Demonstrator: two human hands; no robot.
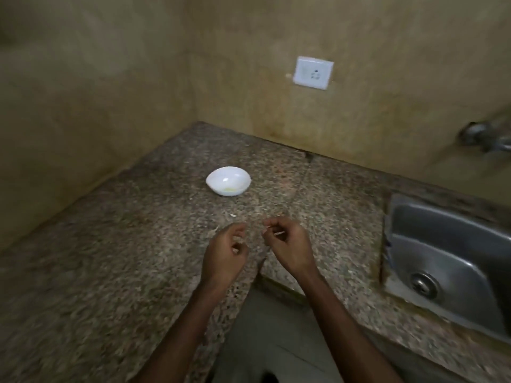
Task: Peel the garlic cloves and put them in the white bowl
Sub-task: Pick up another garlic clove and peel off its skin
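Observation:
A small white bowl (228, 180) stands on the speckled granite counter (110, 258), with pale peeled garlic lying at its bottom. Nearer to me, both hands hover over the counter's front edge. My right hand (287, 248) has its fingers curled and pinches a thin pale sliver, a garlic clove or a piece of its skin (277, 233). My left hand (226, 254) is curled too; something small and pale may sit in its fingers, but blur hides it. A scrap of garlic skin (232, 215) lies on the counter between the hands and the bowl.
A steel sink (448, 261) is set into the counter at the right, with a tap (486, 136) on the wall above it. A white wall socket (313, 73) sits behind the bowl. Walls close the counter at the back and left.

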